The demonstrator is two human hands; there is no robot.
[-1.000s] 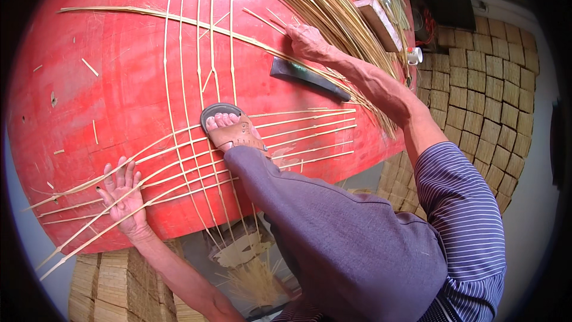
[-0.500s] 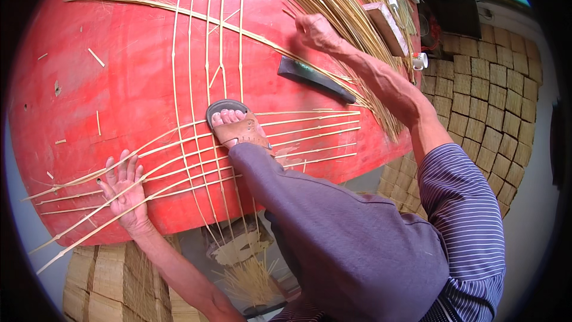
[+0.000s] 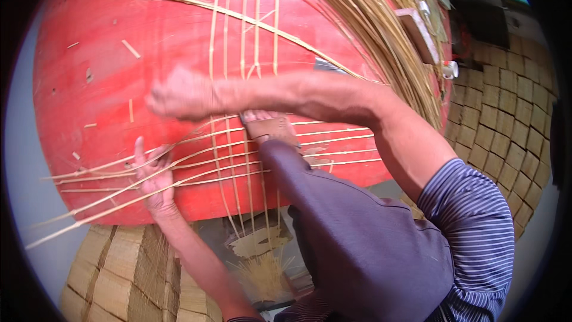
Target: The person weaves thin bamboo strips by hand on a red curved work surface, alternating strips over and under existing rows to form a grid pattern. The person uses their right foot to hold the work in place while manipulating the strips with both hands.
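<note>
My left hand is palm up among the thin bamboo strips at the near left, with its fingers apart beneath some strips. My right hand is smeared by motion above the red board, left of the upright strips; whether it grips anything is unclear. A sandaled foot rests on the crossed strips. Its top is partly behind my right forearm. A dark, flat tool is mostly hidden by that arm, beside a long diagonal strip.
A large bundle of strips lies along the board's right, with a pale block and a white mug near the edge. Stacked square woven bundles fill the floor at right, and more bundles stand below left.
My right hand has swept from beside the bundle at upper right leftward and down, across above the foot. The whole view has shifted, so the board appears further right and higher.
</note>
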